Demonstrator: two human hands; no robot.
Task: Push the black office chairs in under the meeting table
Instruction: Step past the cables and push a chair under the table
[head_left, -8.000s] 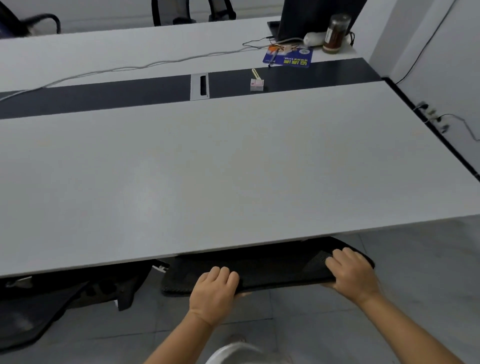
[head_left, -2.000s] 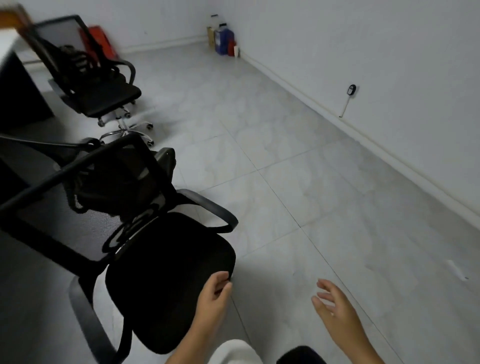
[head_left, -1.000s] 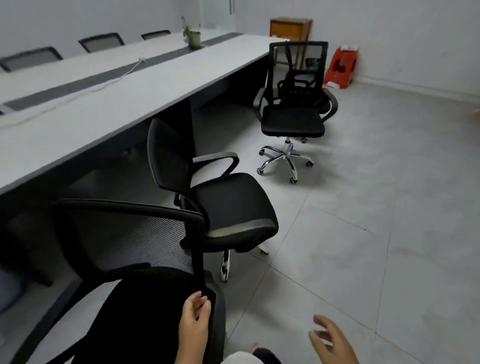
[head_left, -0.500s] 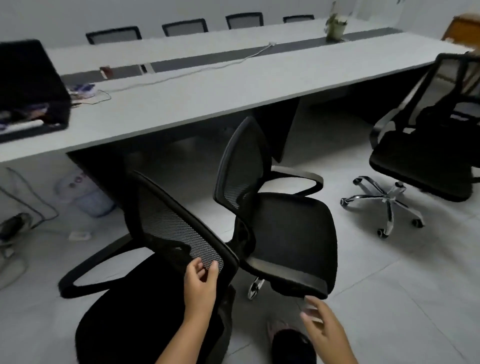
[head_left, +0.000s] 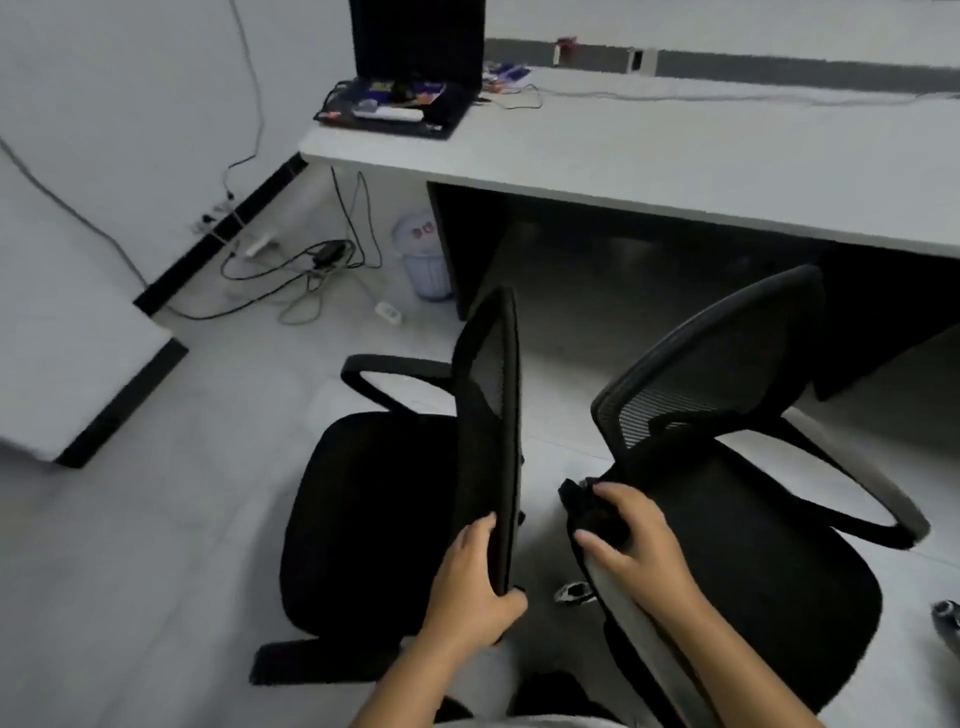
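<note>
Two black mesh office chairs stand on the floor in front of the white meeting table (head_left: 701, 166), both out from under it. My left hand (head_left: 475, 592) grips the near end of the left chair's backrest (head_left: 493, 415), which I see edge-on. My right hand (head_left: 631, 540) curls round the near armrest of the right chair (head_left: 753, 530), beside its backrest. The right chair's seat lies to the right of that hand.
A laptop (head_left: 415, 67) with clutter sits on the table's left end. Under that end stand a small waste bin (head_left: 423, 254) and tangled cables with a power strip (head_left: 311, 265). A wall corner (head_left: 78, 332) juts in at the left. Grey tiled floor lies around.
My view has swung left toward the table's end. My left hand has kept its hold on the left chair's backrest, and my right hand, free before, has taken hold of the right chair's armrest.
</note>
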